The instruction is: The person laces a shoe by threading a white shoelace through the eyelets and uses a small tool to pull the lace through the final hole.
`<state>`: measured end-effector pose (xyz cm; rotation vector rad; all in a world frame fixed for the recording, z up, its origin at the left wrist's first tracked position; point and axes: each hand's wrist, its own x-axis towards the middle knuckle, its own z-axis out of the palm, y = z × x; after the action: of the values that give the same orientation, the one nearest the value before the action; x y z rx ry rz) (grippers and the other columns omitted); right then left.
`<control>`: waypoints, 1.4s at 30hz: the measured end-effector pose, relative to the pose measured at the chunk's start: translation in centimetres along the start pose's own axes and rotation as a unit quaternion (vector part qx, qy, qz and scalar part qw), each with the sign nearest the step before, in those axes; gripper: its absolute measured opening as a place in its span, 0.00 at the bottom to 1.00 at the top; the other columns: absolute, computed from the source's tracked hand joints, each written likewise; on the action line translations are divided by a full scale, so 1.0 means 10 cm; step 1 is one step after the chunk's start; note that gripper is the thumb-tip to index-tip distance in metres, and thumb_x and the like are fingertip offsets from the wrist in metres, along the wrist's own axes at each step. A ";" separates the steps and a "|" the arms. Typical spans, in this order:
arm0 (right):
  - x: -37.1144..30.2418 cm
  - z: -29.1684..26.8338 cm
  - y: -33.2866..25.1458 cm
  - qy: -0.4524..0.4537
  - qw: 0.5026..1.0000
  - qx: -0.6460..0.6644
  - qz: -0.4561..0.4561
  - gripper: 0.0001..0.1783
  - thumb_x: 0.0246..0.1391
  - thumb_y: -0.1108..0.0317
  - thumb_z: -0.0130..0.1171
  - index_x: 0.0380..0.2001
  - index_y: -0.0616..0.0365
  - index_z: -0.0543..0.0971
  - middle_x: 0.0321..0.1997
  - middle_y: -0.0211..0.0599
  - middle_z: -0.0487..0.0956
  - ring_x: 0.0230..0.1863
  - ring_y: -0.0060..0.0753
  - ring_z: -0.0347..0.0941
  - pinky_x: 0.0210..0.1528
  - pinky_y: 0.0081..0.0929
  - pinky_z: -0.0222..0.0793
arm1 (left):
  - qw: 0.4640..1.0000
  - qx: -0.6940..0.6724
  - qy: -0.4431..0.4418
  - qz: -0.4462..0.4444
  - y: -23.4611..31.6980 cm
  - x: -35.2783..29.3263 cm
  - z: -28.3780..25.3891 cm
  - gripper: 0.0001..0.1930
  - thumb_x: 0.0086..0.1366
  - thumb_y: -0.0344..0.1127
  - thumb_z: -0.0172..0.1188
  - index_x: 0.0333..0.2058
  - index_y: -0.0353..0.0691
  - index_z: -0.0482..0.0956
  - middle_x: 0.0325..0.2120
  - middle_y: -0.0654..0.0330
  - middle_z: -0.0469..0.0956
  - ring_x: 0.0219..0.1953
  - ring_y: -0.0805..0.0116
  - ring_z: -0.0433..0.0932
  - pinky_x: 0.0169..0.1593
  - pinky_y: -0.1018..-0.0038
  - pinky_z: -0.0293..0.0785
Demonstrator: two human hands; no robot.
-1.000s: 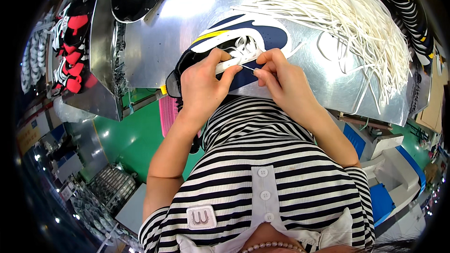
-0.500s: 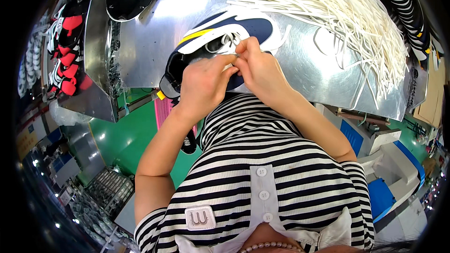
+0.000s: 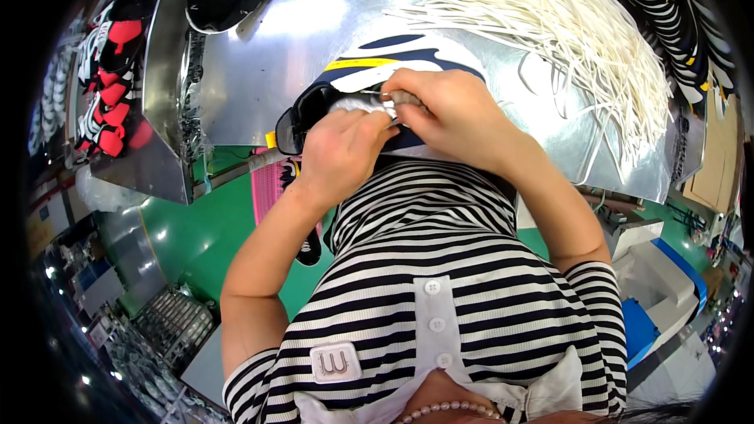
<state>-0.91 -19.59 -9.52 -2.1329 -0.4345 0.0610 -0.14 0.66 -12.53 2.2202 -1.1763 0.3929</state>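
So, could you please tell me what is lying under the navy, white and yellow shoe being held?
The shoe rests on a shiny metal table. Both hands, left and right, cover its near part, so what lies under that end cannot be seen.
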 end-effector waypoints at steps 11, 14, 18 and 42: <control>0.00 0.04 0.06 -0.061 0.997 -0.044 -0.016 0.11 0.53 0.72 0.60 0.41 0.58 0.79 0.31 0.43 0.81 0.32 0.50 0.78 0.35 0.37 0.73 | 0.999 -0.012 -0.001 0.032 -0.03 -0.10 -0.04 0.15 0.55 0.29 0.68 0.38 0.40 0.71 0.20 0.63 0.72 0.21 0.65 0.72 0.26 0.71 0.67; 0.00 0.06 0.09 -0.062 0.997 -0.044 -0.006 0.12 0.51 0.72 0.62 0.42 0.58 0.80 0.34 0.42 0.82 0.32 0.48 0.79 0.35 0.36 0.74 | 0.999 -0.023 -0.006 0.033 -0.03 -0.08 -0.07 0.15 0.55 0.29 0.68 0.38 0.39 0.71 0.19 0.63 0.72 0.21 0.65 0.73 0.26 0.71 0.67; -0.09 0.06 -0.01 -0.003 0.998 -0.048 -0.032 0.14 0.49 0.75 0.63 0.42 0.58 0.80 0.36 0.43 0.82 0.33 0.45 0.80 0.35 0.33 0.75 | 0.999 -0.043 0.000 0.026 -0.04 -0.05 -0.05 0.14 0.55 0.30 0.68 0.37 0.39 0.72 0.19 0.63 0.72 0.21 0.65 0.73 0.26 0.70 0.67; 0.03 -0.23 0.09 0.133 0.988 -0.013 -0.083 0.14 0.52 0.77 0.62 0.42 0.54 0.79 0.31 0.38 0.82 0.32 0.37 0.81 0.34 0.28 0.75 | 0.987 -0.126 -0.094 -0.044 0.01 -0.03 -0.13 0.24 0.56 0.37 0.70 0.47 0.36 0.70 0.22 0.56 0.78 0.25 0.53 0.79 0.30 0.64 0.73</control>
<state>0.06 -21.76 -8.94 -2.0851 -0.4545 -0.3222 -0.36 1.56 -11.64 2.1103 -1.1493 -0.0039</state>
